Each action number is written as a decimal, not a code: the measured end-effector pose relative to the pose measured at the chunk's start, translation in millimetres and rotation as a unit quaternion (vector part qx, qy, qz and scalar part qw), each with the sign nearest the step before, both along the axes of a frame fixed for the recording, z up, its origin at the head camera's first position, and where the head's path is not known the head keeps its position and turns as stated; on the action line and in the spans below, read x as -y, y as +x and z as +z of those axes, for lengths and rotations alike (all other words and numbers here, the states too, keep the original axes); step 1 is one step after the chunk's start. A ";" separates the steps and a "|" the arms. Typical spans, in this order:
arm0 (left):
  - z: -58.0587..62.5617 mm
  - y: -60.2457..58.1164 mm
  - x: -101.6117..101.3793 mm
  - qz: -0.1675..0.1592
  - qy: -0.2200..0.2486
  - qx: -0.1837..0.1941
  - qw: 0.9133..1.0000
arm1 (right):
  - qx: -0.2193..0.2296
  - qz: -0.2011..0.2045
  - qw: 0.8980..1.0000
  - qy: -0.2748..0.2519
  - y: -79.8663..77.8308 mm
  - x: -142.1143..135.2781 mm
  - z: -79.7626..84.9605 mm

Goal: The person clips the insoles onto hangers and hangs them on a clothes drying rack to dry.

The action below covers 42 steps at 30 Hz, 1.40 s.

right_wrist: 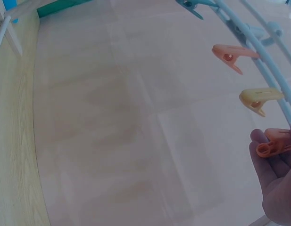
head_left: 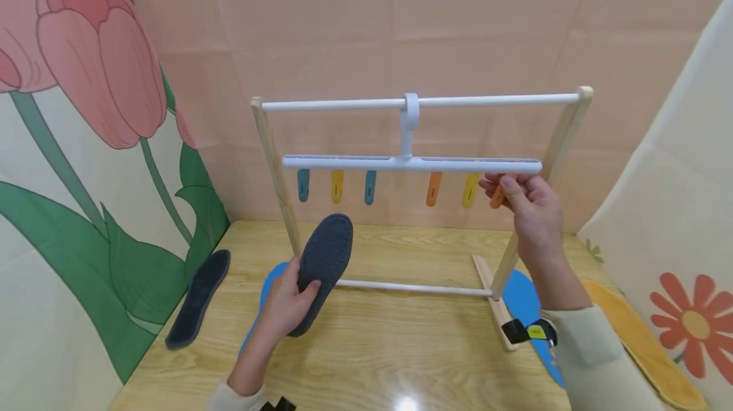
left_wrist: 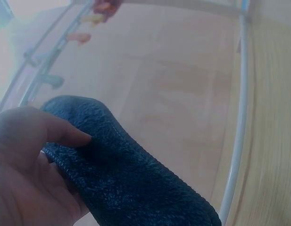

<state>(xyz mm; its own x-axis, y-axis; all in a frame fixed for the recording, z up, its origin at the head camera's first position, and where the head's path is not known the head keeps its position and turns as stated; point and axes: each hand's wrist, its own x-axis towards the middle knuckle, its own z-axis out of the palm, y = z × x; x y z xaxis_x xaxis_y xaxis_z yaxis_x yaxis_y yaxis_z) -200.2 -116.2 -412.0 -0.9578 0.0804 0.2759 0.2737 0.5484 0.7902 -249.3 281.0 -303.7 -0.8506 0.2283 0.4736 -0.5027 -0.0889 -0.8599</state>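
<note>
Both hands are occupied: the left hand [head_left: 286,303] grips a dark insole [head_left: 329,249] along its edge, thumb across the face, which seems to leave the upper end free, while the right hand [head_left: 538,212] pinches the end orange clip [head_left: 497,198] under the white hanger [head_left: 343,163], perhaps to work it. That hanger hooks over a rail [head_left: 332,105], keeping its clips above the tabletop [head_left: 412,341], where a second insole [head_left: 197,303] lies.
</note>
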 end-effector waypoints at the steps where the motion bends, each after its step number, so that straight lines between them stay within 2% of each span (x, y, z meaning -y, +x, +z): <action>1: 0.4 0.1 -1.1 -0.001 -0.001 -0.001 1.000 | 0.001 0.000 1.000 0.001 0.2 -0.2 0.0; 10: -0.8 -0.5 -11.6 -0.021 -0.013 -0.018 1.000 | 0.009 -0.009 1.000 0.010 0.6 -0.1 -0.1; 20: -1.3 -1.5 -22.5 -0.041 -0.006 -0.004 0.999 | -0.002 -0.003 1.000 0.001 0.0 1.0 -1.0; 28: -2.5 -3.0 -30.5 -0.055 -0.017 -0.017 0.998 | -0.010 0.003 1.000 -0.013 0.2 1.9 -0.9; 35: 0.3 -1.8 -39.2 -0.074 -0.016 0.004 0.997 | -0.007 0.002 1.000 -0.013 0.5 1.7 -1.1; 42: 0.9 -2.6 -45.0 -0.084 -0.016 -0.005 0.996 | -0.008 -0.001 1.000 -0.005 0.8 2.4 -1.6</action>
<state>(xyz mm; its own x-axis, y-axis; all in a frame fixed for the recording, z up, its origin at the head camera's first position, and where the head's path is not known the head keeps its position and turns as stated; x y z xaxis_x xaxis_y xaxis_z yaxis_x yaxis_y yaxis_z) -202.8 -71.2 -411.1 -0.9272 0.2489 0.2800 0.3717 0.5183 0.7702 -248.5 278.6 -305.3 -0.8421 0.2351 0.4853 -0.5171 -0.0966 -0.8505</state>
